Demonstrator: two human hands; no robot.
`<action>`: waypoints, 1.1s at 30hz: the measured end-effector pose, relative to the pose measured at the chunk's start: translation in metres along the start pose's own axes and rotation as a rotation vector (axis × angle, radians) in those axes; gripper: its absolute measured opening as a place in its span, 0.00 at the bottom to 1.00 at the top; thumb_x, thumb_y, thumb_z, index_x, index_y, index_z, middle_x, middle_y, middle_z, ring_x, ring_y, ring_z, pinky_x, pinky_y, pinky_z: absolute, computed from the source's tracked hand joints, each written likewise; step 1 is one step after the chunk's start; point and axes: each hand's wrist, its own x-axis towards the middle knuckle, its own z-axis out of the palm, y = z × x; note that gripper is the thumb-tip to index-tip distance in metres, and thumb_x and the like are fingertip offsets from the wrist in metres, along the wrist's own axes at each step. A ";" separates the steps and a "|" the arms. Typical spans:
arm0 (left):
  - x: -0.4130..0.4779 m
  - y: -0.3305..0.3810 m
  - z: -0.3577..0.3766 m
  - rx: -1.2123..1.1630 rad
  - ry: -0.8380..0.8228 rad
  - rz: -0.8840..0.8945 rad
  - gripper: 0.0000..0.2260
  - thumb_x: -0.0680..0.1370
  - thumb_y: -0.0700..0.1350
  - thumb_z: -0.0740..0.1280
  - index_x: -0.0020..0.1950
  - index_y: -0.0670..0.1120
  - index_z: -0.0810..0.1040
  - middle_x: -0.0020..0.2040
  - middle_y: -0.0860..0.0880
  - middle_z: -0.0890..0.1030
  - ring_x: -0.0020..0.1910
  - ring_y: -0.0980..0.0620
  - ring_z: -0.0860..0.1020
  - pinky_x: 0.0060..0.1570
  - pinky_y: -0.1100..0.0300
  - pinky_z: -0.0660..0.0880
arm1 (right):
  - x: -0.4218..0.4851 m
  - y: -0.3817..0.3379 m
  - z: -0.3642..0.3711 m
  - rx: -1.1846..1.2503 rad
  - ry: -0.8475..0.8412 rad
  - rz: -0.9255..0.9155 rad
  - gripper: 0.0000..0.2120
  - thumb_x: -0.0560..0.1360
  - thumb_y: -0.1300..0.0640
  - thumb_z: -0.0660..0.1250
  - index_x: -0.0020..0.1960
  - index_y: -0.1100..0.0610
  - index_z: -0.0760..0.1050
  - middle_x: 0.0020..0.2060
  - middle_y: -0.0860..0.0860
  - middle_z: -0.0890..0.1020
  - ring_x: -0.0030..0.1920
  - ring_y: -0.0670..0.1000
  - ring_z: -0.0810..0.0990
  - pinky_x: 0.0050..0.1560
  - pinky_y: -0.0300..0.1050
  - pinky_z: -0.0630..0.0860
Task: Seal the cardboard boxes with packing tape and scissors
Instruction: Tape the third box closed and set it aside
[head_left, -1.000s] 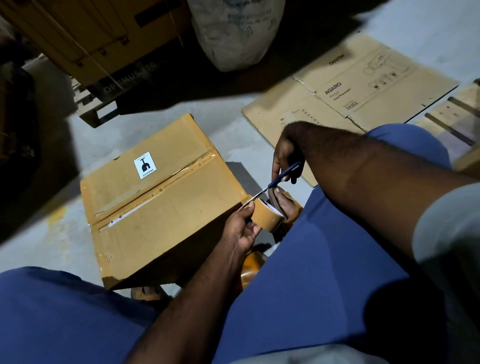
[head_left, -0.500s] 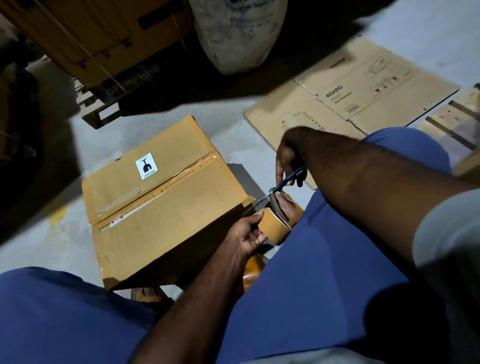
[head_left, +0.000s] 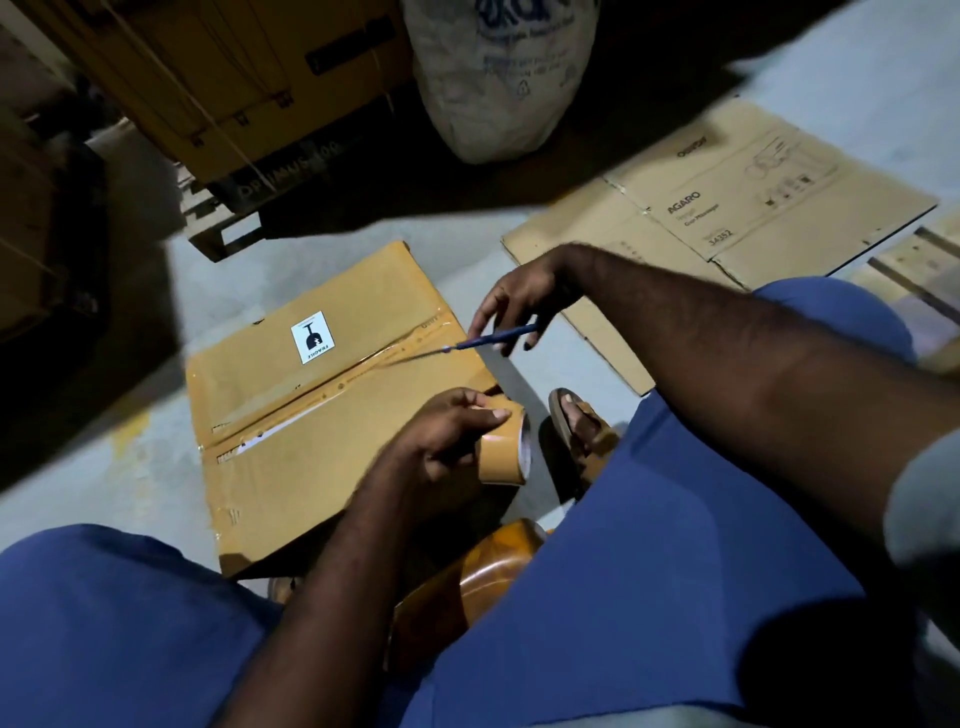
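A brown cardboard box (head_left: 291, 457) with a white fragile sticker (head_left: 312, 337) lies on the floor between my knees, its top seam running diagonally under old tape. My left hand (head_left: 447, 431) grips a roll of brown packing tape (head_left: 503, 451) at the box's right edge. My right hand (head_left: 519, 306) holds blue-handled scissors (head_left: 467, 345) above the box's far right corner, blades pointing left over the seam.
Flattened printed cardboard (head_left: 727, 208) lies on the floor at the right. A white sack (head_left: 498, 78) and a large yellow crate on a pallet (head_left: 223, 93) stand behind. A second tape roll (head_left: 493, 566) sits between my blue-trousered legs; my sandalled foot (head_left: 582, 431) is beside the box.
My right hand has lifted the scissors away from the tape roll, up and left over the box. My left hand has moved the roll slightly away from the box corner.
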 end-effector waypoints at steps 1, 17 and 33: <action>-0.006 0.010 -0.012 0.002 0.007 0.013 0.09 0.75 0.39 0.74 0.51 0.47 0.77 0.41 0.46 0.81 0.38 0.49 0.78 0.34 0.59 0.68 | 0.004 -0.007 0.006 -0.035 0.073 -0.031 0.13 0.79 0.61 0.71 0.62 0.53 0.82 0.53 0.55 0.87 0.53 0.51 0.85 0.53 0.51 0.79; -0.027 -0.002 -0.089 -0.315 0.531 0.338 0.14 0.77 0.36 0.72 0.58 0.47 0.73 0.47 0.44 0.82 0.42 0.48 0.80 0.36 0.55 0.75 | 0.080 -0.040 0.127 -0.993 0.632 -0.004 0.10 0.77 0.47 0.67 0.52 0.53 0.77 0.41 0.51 0.75 0.39 0.53 0.77 0.43 0.50 0.80; -0.022 -0.005 -0.078 -0.395 0.485 0.300 0.13 0.76 0.38 0.73 0.56 0.49 0.75 0.48 0.47 0.83 0.49 0.46 0.80 0.42 0.55 0.74 | 0.030 0.030 0.081 -0.758 0.304 -0.023 0.13 0.67 0.50 0.82 0.36 0.50 0.77 0.33 0.43 0.81 0.36 0.44 0.78 0.36 0.43 0.70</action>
